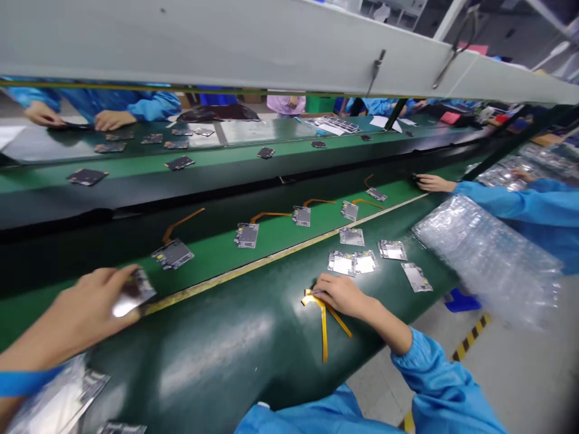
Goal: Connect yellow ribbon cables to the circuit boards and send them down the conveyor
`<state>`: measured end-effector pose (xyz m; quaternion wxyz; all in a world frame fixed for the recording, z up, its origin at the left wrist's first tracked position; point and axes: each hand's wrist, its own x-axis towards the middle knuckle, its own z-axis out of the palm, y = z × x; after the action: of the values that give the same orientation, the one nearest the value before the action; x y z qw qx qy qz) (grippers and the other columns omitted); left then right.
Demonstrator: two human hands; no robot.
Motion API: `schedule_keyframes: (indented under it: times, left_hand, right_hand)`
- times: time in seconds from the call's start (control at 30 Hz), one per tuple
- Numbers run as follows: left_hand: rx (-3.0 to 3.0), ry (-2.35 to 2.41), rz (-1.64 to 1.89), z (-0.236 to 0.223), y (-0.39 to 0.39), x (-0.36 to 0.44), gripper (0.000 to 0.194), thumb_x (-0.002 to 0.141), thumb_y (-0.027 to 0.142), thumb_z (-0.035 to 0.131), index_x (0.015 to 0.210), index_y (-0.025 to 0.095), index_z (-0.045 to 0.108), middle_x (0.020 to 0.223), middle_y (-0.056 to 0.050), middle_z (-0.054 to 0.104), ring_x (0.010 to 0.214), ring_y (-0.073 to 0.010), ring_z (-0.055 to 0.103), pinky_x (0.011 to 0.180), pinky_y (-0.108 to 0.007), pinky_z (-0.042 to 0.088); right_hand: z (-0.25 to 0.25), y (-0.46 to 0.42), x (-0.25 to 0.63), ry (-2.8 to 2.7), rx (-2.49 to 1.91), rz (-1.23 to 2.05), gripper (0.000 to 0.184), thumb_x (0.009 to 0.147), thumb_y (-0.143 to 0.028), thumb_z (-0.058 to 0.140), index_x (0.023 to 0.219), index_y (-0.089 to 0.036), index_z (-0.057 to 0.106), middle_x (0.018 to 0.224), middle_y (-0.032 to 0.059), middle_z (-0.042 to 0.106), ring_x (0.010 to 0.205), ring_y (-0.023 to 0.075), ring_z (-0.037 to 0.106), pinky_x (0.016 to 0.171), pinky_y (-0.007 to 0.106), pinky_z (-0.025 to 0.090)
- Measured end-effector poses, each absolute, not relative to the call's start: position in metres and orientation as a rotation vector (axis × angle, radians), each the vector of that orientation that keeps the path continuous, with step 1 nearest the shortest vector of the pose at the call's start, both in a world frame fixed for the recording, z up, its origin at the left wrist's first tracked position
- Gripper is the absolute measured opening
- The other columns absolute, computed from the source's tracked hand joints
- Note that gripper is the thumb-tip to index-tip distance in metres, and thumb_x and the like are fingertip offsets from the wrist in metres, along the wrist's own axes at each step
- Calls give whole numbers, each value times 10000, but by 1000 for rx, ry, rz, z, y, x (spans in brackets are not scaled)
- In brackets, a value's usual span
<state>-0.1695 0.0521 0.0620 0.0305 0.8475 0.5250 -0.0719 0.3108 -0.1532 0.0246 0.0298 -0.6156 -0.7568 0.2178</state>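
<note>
Over the near edge of the green belt, my left hand (88, 304) grips a small circuit board (140, 288) between thumb and fingers; light glares off its face. My right hand (344, 295) is pinched at the upper ends of a few orange flex cables (324, 331) lying on the dark green bench. Whether it also holds a small tool at its fingertips is unclear. Beyond that hand lie several loose boards (341, 263) with pale labels. Along the belt sit several boards (175, 254) with orange flex cables attached.
A co-worker's hand (435, 183) reaches to the belt on the right, beside stacked clear plastic trays (484, 247). More plastic and boards (93, 383) lie at bottom left. Dark boards (180, 163) line a second belt. A pale overhead beam (226, 48) crosses above.
</note>
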Motion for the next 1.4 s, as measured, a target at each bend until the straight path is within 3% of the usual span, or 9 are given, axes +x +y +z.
schedule_keyframes:
  times: [0.07,0.17,0.37,0.57,0.93,1.13,1.4]
  left_hand:
    - [2703,1519,-225,57,26,-141,798,717,420,478,1485,202,487,1229,-140,645,1101,-358,611,958,-450,499]
    - [2763,1328,-230,57,-23,-87,748,707,326,544,1449,232,531,1243,-133,646,1147,-354,591,1003,-459,472]
    - [2734,1087,-326,43,-86,-21,705,777,241,563,1472,132,529,1274,-191,620,1195,-354,563,1083,-502,418]
    - [2727,1086,-385,25,-95,-19,699,804,251,578,1489,121,523,1287,-205,615,1204,-368,565,1114,-539,393]
    - [2718,1067,-347,22,-96,-21,682,821,221,562,1490,93,518,1304,-206,613,1215,-366,552,1100,-521,409]
    - [2703,1025,-334,28,-94,-22,649,844,245,595,1474,106,524,1285,-196,611,1208,-364,544,1069,-515,421]
    - [2745,908,-285,26,-91,-24,584,890,244,661,1452,151,528,1410,-187,532,1301,-345,488,1071,-475,425]
  right_hand:
    - [25,-153,307,-2387,-1870,695,257,1077,-328,518,1186,-256,740,1131,57,701,883,169,688,754,267,468]
    - [26,-150,298,-2510,-1864,685,258,1069,-308,526,1247,-257,706,1184,66,685,895,183,696,745,272,474]
    - [26,-140,291,-2683,-1920,680,213,1060,-283,527,1155,-213,705,1197,82,655,847,180,693,717,272,471]
    - [26,-139,292,-2725,-1864,604,237,1060,-278,531,1242,-224,673,1199,82,655,853,191,696,713,282,474]
    - [28,-134,293,-2661,-1853,689,137,1039,-280,576,1084,-207,682,1125,66,695,827,178,690,700,268,427]
    - [33,-139,306,-2357,-1755,913,127,1028,-317,585,1012,-231,677,891,8,736,779,171,663,700,256,391]
    - [25,-131,322,-1955,-1550,1264,381,967,-557,605,883,-186,638,788,12,664,706,153,568,661,258,404]
